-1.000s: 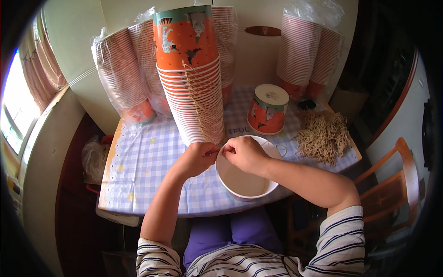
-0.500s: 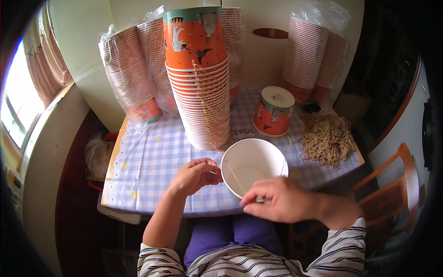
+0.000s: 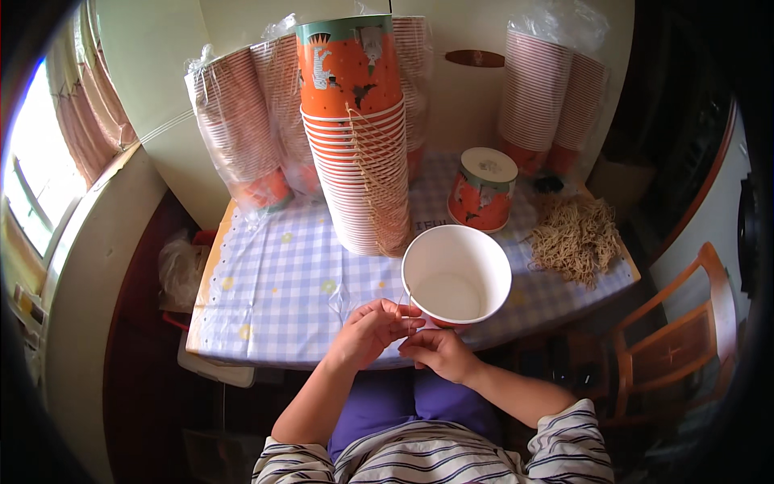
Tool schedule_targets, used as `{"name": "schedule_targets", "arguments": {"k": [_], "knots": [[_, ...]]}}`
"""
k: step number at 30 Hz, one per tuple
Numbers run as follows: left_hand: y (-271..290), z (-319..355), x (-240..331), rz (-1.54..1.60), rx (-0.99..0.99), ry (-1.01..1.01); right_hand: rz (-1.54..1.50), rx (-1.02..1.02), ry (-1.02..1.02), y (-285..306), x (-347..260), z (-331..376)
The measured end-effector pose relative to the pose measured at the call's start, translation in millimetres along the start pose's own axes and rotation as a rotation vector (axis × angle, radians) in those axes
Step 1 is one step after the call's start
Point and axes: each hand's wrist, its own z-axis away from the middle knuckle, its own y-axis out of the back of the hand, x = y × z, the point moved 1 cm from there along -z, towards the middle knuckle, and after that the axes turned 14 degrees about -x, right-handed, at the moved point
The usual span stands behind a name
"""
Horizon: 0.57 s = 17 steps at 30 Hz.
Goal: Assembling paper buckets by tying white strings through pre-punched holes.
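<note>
A white-lined orange paper bucket (image 3: 456,278) sits upright at the table's near edge, mouth up. My left hand (image 3: 372,329) and my right hand (image 3: 435,352) meet just below its left rim, fingertips pinching a thin pale string (image 3: 402,305) that runs up to the rim. The right hand also touches the bucket's lower side. Behind it rises a tall stack of orange buckets (image 3: 361,137) with string handles hanging down its right side.
A single upside-down orange bucket (image 3: 481,190) stands on the blue checked tablecloth (image 3: 282,282). A heap of tan strings (image 3: 574,238) lies at the right. Bagged cup stacks (image 3: 242,137) and more of them (image 3: 552,89) line the wall. A wooden chair (image 3: 677,339) is right.
The bucket has shifted right and tipped slightly toward me. My right hand came back from the lower right to join the left at the rim, where both now pinch the string.
</note>
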Motion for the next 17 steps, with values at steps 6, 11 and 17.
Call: {"name": "schedule_targets", "arguments": {"k": [6, 11, 17], "knots": [[0, 6, -12, -0.373, 0.170, -0.070, 0.189, 0.175, 0.216, 11, 9, 2], [-8, 14, -18, -0.794, 0.238, -0.166, 0.256, 0.297, 0.304, 11, -18, 7], [-29, 11, -15, -1.416, 0.296, -0.255, 0.135, 0.337, 0.309, -3, -14, -2]]}}
